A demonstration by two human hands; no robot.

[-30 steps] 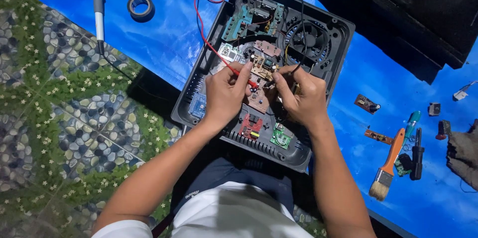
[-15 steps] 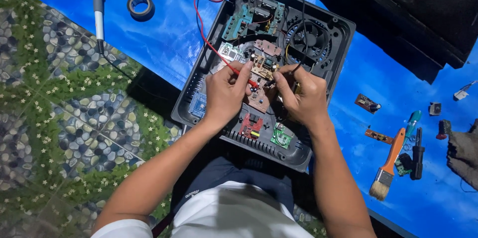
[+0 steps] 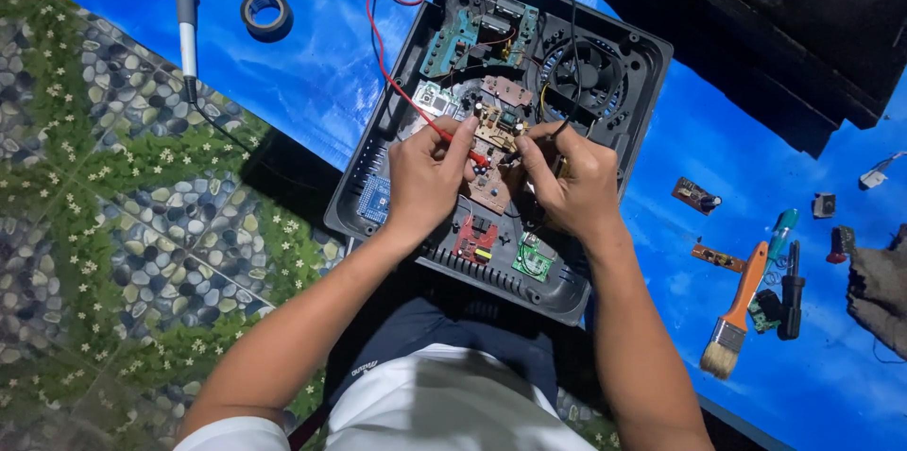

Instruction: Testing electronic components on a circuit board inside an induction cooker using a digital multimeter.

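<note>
Two hands are working: our left hand (image 3: 430,172) is pinching the red probe (image 3: 452,137), our right hand (image 3: 567,177) the black probe (image 3: 559,130), on the brown board (image 3: 498,130) inside the open case (image 3: 624,144); we judge steady contact matters next.

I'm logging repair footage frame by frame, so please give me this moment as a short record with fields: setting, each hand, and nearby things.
Setting: blue sheet spread on a pebble-pattern floor
Main thing: open black casing with circuit boards and a fan
Left hand: holds a red probe against a small brown board
Right hand: holds a black probe at the same board
Nearby left: soldering iron, tape roll
Nearby right: orange-handled brush, green-handled screwdriver, loose small boards
</note>
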